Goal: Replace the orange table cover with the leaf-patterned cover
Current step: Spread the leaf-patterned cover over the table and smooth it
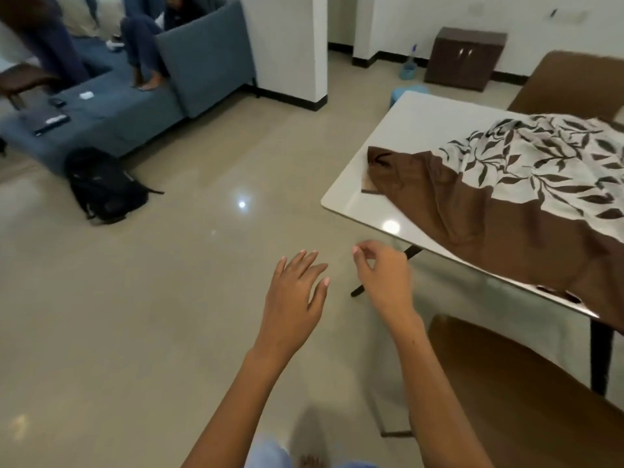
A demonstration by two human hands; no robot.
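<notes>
- on the white table [398, 130] at the right, the leaf-patterned cover [526, 177] lies bunched and rumpled, its brown border draped toward the near edge and hanging over the table's near right side; the left part of the tabletop is bare.
- no orange cover can be made out in the head view.
- in front of the table's near corner, over the glossy beige floor [169, 282], both of the person's bare hands hang in the air and hold nothing.
- the left hand [293, 298] has its fingers straight and spread, palm down.
- the right hand [385, 278] is just beside it, fingers loosely curled with the thumb near the fingertips, gripping nothing; it is near the table edge but not touching it.
- a brown chair [520, 400] stands at the near side of the table, another brown chair [574, 82] at the far side.
- across the room, a blue sofa [202, 62] with a seated person, a black backpack [104, 187] on the floor beside it, and a dark wooden cabinet [464, 59] by the wall.
</notes>
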